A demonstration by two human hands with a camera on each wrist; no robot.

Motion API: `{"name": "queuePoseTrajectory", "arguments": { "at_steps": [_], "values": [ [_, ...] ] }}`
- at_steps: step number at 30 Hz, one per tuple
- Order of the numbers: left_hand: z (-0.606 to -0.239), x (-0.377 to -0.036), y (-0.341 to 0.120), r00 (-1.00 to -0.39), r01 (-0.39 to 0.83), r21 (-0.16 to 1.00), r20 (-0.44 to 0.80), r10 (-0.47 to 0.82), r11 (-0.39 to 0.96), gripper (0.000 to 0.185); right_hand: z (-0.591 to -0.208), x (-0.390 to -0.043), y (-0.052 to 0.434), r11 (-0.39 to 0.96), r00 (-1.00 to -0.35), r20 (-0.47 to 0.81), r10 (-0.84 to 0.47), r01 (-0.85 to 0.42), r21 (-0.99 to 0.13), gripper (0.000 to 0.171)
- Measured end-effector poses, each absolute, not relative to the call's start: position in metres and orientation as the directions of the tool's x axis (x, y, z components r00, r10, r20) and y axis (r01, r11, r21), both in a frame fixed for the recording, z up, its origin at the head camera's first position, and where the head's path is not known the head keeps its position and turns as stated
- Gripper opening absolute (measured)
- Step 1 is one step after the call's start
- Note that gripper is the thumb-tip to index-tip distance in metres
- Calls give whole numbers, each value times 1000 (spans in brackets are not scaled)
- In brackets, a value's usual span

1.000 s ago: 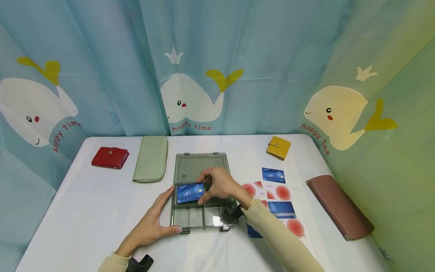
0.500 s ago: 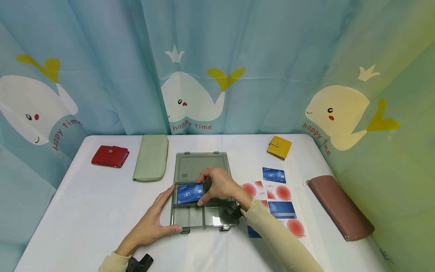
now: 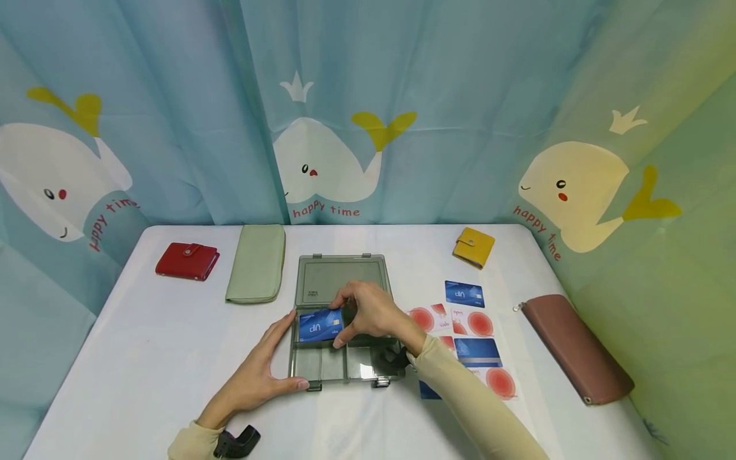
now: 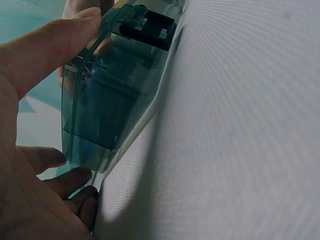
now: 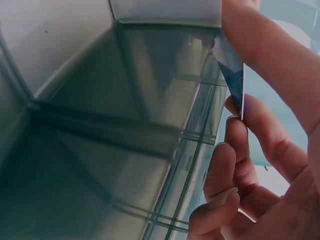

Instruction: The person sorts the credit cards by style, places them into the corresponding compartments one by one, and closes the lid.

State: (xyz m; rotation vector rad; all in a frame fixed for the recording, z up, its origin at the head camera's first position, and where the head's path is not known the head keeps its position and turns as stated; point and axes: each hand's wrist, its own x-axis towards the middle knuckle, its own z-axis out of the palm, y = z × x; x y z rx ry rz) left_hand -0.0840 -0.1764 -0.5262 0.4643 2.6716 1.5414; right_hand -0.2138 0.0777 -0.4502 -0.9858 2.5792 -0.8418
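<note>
A blue VIP card (image 3: pixel 319 326) is pinched at its right end by my right hand (image 3: pixel 372 313), thumb on the near edge and fingers on the far one. It lies over the back left part of a smoky grey divided plastic box (image 3: pixel 307 363), whose lid (image 3: pixel 342 276) is folded back flat. In the right wrist view the card (image 5: pixel 236 90) shows nearly edge-on above the box wall. My left hand (image 3: pixel 259 377) rests along the box's left side, the thumb at the front corner by a latch (image 4: pixel 150 30) and the fingers fairly straight near the back corner.
Right of the box lie several red-and-white cards (image 3: pixel 471 322) and blue cards (image 3: pixel 464 294), some hidden by the right forearm. A yellow wallet (image 3: pixel 474 247), a brown pouch (image 3: pixel 577 348), a red wallet (image 3: pixel 187 260) and a pale green wallet (image 3: pixel 256 264) lie around on the white table (image 3: pixel 132 370).
The card has shifted very slightly left with the right hand. The head view has tilted a little. The left hand stays at the box.
</note>
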Motion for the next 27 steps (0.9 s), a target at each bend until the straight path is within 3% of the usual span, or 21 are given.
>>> {"name": "queuePoseTrajectory", "arguments": {
  "at_steps": [13, 27],
  "values": [
    [-526, -85, -176, -954, 250, 850, 134, 267, 464, 121, -449, -211, 75, 649, -757, -52, -651, -519, -556, 63],
    [-526, -83, -177, -954, 247, 857, 132, 270, 452, 121, -453, -210, 80, 602, -735, -20, -678, -539, -589, 67]
  ]
}}
